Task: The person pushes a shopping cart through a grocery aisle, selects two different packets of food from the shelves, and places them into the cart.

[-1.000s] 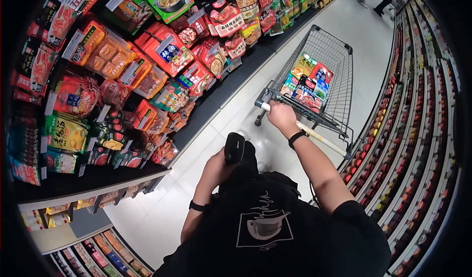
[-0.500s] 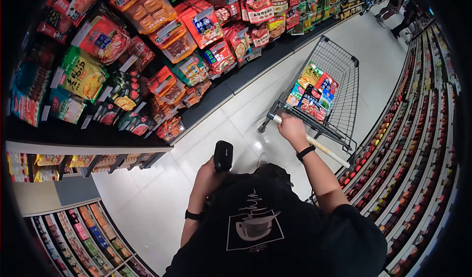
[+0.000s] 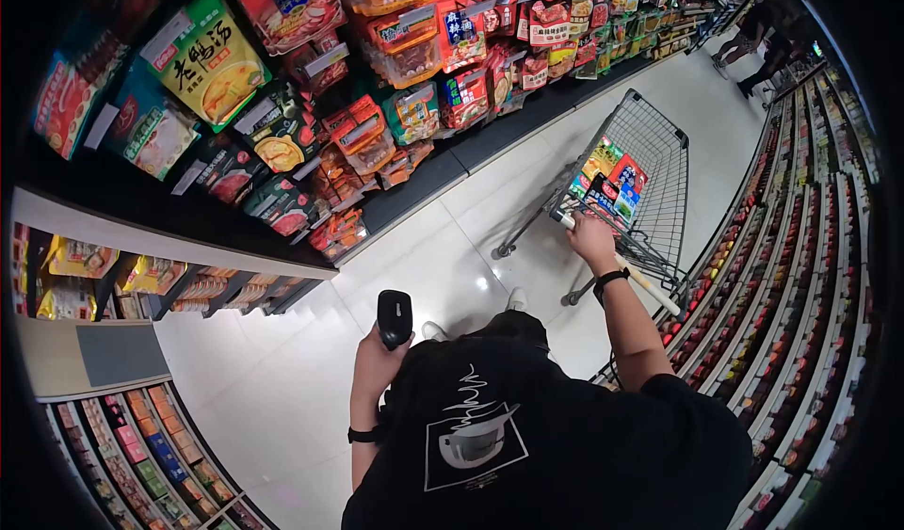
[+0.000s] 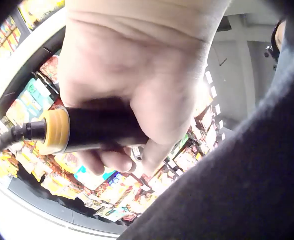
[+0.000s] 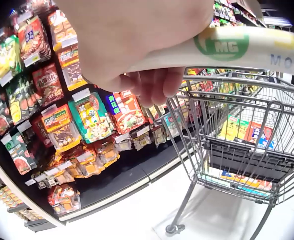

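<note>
In the head view my right hand (image 3: 593, 240) grips the pale handle (image 3: 654, 295) of a wire shopping cart (image 3: 680, 168) near its left end. The right wrist view shows fingers (image 5: 162, 86) curled under the handle, which carries a green printed emblem. Colourful food packets (image 3: 617, 184) lie inside the cart. My left hand (image 3: 377, 361), at the front of the body, holds a black handheld device (image 3: 395, 315) with a rounded top. In the left wrist view its black grip (image 4: 104, 127) lies across the palm, with a yellow ring (image 4: 55, 131) and a cable (image 4: 9, 139) at one end.
A shelf of hanging food packets (image 3: 209, 64) runs along the left, its dark base (image 3: 443, 168) beside the tiled floor (image 3: 452, 248). Rows of jars (image 3: 782, 276) line the right side. Other people (image 3: 758, 45) stand far up the aisle. More shelving (image 3: 151, 455) is at the lower left.
The head view has swung, so the left shelf, cart and right hand sit farther right in it. The left hand with its device has shifted left. Both holds are unchanged.
</note>
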### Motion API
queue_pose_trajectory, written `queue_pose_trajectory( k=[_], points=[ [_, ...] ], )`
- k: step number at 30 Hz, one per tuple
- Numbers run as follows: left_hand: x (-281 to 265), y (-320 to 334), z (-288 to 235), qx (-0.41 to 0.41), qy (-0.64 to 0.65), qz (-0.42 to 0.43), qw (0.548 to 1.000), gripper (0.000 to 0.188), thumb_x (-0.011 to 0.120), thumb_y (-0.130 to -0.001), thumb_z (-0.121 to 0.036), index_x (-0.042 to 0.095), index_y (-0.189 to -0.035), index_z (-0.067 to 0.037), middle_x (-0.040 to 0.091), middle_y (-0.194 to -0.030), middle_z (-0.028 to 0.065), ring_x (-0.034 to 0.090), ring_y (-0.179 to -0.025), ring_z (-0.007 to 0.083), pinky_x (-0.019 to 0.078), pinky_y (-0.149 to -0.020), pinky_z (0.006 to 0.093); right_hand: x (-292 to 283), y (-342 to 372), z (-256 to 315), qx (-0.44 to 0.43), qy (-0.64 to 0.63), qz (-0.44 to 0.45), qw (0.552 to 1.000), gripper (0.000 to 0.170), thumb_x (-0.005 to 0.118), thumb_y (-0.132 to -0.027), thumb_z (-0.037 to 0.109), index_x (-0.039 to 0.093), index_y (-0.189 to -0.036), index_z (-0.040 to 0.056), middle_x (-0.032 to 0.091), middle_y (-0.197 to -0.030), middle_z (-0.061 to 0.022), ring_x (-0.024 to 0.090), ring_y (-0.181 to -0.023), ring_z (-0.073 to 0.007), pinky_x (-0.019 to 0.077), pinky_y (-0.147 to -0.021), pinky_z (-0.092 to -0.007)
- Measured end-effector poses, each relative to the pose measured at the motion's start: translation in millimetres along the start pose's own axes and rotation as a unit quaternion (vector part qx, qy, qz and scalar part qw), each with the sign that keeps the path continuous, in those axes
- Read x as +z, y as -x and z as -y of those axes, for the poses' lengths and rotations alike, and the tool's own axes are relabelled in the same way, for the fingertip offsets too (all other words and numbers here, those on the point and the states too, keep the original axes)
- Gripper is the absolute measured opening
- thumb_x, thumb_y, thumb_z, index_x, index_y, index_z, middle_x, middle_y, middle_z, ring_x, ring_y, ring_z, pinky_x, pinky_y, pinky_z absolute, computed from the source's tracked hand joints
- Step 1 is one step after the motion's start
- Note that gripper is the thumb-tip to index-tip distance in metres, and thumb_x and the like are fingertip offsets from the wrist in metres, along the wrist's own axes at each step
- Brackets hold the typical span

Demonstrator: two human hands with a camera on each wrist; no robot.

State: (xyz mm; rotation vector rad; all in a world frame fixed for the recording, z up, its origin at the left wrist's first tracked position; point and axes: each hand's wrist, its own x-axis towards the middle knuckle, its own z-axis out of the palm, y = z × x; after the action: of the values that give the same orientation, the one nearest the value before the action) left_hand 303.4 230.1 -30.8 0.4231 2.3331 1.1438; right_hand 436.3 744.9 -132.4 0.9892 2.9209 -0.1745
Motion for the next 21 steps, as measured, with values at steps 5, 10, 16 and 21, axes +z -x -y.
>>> queue_pose_trajectory(
  k=[5, 10, 16, 21],
  points=[
    [-43.2, 9.4, 18.9, -0.033, 0.004, -0.027, 0.999, 0.039, 0.086, -0.096, -0.025, 0.072, -0.121, 0.000, 0.080, -0.086, 0.0164, 0.079, -0.077, 0.0289, 0.0592, -0.074, 0.0381, 15.9, 1.1, 27.5, -0.010, 0.010, -0.014, 1.000, 0.029, 0.073, -0.092, 0.031, 0.073, -0.107, 0.0063, 0.078, -0.084, -0.0222, 0.078, -0.079, -0.0420, 0.0637, -0.076, -0.0552],
    [-53.1, 18.0, 34.6, -0.046, 0.031, 0.007, 0.998, 0.040, 0.086, -0.095, -0.025, 0.071, -0.122, 0.001, 0.081, -0.096, 0.0193, 0.081, -0.088, 0.0314, 0.0601, -0.080, 0.0395, 15.5, 4.2, 65.9, 0.010, 0.003, -0.004, 1.000, 0.030, 0.074, -0.092, 0.032, 0.074, -0.106, 0.0062, 0.079, -0.087, -0.0223, 0.079, -0.082, -0.0419, 0.0641, -0.077, -0.0543],
    [-50.4, 24.8, 41.7, -0.014, 0.010, 0.002, 1.000, 0.039, 0.087, -0.094, -0.023, 0.072, -0.122, 0.001, 0.081, -0.096, 0.0204, 0.081, -0.088, 0.0315, 0.0600, -0.080, 0.0402, 21.5, 9.3, 104.5, -0.013, -0.011, -0.030, 0.999, 0.029, 0.076, -0.092, 0.033, 0.074, -0.103, 0.0066, 0.079, -0.087, -0.0212, 0.079, -0.082, -0.0410, 0.0640, -0.076, -0.0537],
    [-60.5, 37.3, 37.4, -0.050, 0.013, -0.002, 0.999, 0.035, 0.087, -0.095, -0.021, 0.072, -0.115, 0.005, 0.078, -0.088, 0.0130, 0.068, -0.078, 0.0158, 0.0562, -0.075, 0.0355, 15.7, 12.6, 138.5, -0.005, -0.054, -0.032, 0.998, 0.026, 0.073, -0.094, 0.031, 0.074, -0.104, 0.0071, 0.080, -0.092, -0.0195, 0.079, -0.083, -0.0397, 0.0642, -0.077, -0.0532]
  ],
)
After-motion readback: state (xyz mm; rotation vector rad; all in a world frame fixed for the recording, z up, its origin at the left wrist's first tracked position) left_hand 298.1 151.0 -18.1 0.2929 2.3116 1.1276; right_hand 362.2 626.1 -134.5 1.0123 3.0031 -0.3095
